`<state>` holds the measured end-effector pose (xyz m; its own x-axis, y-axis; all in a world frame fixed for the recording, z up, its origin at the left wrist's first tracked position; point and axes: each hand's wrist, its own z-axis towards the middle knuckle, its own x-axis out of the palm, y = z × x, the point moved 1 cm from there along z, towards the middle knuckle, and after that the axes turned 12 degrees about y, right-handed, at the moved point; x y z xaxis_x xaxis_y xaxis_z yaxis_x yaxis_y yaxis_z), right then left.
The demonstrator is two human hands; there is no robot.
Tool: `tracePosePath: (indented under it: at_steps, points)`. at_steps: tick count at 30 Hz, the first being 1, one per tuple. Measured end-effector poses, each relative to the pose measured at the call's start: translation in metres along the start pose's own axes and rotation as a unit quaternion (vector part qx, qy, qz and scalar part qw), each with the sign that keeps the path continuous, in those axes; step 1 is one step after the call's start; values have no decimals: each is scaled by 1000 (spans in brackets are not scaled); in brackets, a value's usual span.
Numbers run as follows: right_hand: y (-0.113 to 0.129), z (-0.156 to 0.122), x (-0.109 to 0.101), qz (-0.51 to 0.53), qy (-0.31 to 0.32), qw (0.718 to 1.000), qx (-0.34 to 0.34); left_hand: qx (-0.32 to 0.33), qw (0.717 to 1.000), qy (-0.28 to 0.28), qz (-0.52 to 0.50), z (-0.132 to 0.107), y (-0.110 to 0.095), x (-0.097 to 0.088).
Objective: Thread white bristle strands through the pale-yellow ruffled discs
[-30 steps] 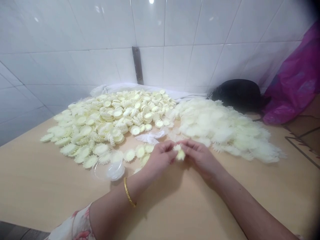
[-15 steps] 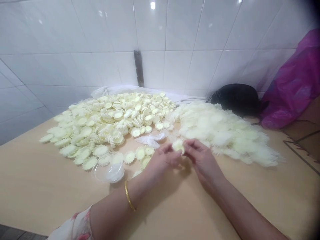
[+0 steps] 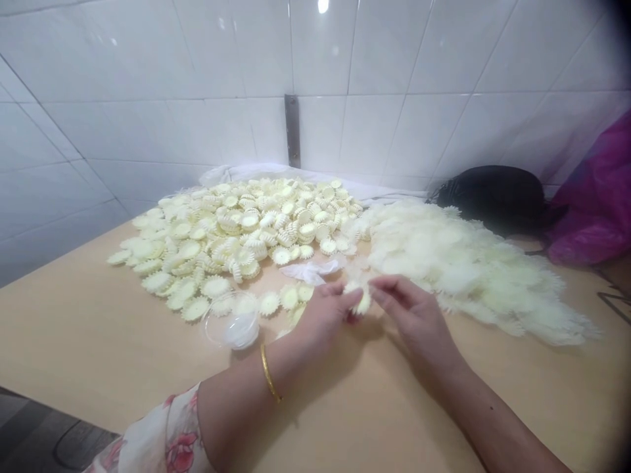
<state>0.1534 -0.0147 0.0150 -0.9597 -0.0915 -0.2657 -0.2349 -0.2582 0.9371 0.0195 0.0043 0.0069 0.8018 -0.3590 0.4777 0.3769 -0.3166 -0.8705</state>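
Observation:
Between the thumb and fingers of my left hand [image 3: 328, 312] is a small pale yellow-white flower piece [image 3: 363, 303] with a toothed, petal-like rim. My right hand [image 3: 414, 315] is closed in a pinch at the right edge of this piece; its exact hold there is hard to make out. Just left of my left hand lie several loose flat flower pieces [image 3: 269, 303]. Beyond them a large heap of cupped, scalloped flower pieces [image 3: 231, 223] covers the table. Right of my hands spreads a pile of thinner, whiter flower layers [image 3: 458, 269].
A clear round plastic tub [image 3: 241, 330] with white contents stands left of my left forearm. A crumpled white scrap [image 3: 310, 270] lies behind my hands. At the back right sit a black object [image 3: 493, 194] and a magenta bag [image 3: 599, 197]. A tiled wall [image 3: 197, 131] bounds the table [image 3: 123, 341].
The view has swung slightly left, so the scene sits farther right. The flower piece has turned and tilted in my left hand, and my right fingertips have shifted along its edge.

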Motion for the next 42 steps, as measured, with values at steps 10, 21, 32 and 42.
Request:
tracePosePath:
  at_steps: [10,21,32,42]
  points:
    - [-1,1,3,53,71,996,22,12,997,14,77,-4,-3,4]
    - [-11,2,6,193,49,978,68,-36,995,87,-22,0,-4,0]
    - [-2,-1,5,-185,-66,974,-116,-45,998,21,-48,-2,-4,5]
    - [1,-4,6,-214,-18,968,-131,-47,999,9,-26,2,-3,-5]
